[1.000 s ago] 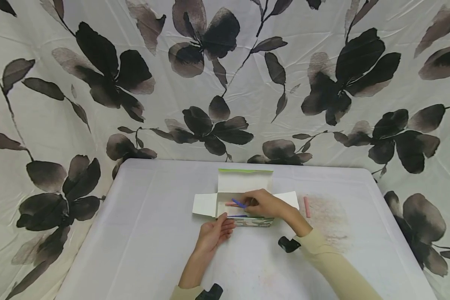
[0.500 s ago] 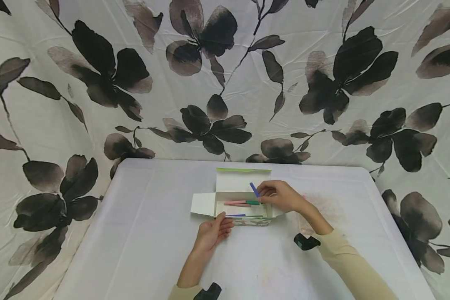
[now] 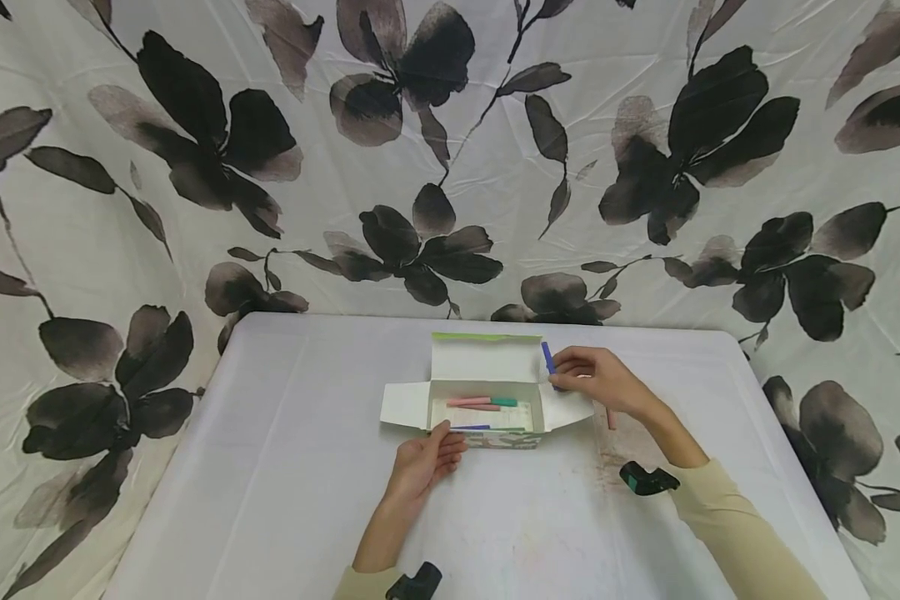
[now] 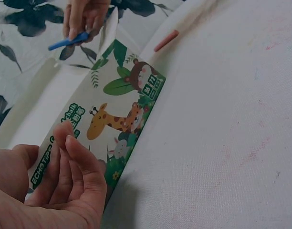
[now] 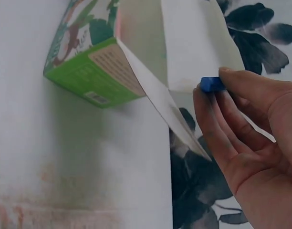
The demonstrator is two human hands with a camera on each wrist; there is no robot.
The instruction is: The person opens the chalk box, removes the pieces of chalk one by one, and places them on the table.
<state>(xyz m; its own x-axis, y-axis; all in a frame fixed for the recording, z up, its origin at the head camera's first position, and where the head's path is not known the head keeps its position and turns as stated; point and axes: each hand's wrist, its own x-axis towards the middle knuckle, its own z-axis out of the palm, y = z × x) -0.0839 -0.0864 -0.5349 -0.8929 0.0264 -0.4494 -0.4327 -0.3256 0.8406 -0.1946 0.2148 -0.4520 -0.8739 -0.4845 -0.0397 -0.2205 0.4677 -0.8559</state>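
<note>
My right hand (image 3: 603, 379) pinches a blue chalk stick (image 3: 548, 358) between thumb and fingertips, above the right end flap of an open chalk box (image 3: 438, 408). In the right wrist view the blue chalk's end (image 5: 213, 84) shows between the fingertips. My left hand (image 3: 422, 467) holds the box's front wall near its left corner, thumb over the rim and fingers outside. Inside the box lie pink chalk sticks (image 3: 467, 401), a green chalk stick (image 3: 504, 402) and, along the front wall, another blue chalk stick (image 3: 470, 427).
A reddish chalk stick (image 3: 611, 419) lies on the white table (image 3: 307, 467) right of the box, beside a smudge of reddish dust (image 3: 630, 450). The box's lid (image 3: 487, 358) stands up at the back, and its left flap (image 3: 405, 406) spreads outward. Floral cloth (image 3: 405, 167) hangs behind.
My right hand has lifted the blue chalk stick out of the box and carried it right, past the box's right end. My left hand has stayed at the front wall.
</note>
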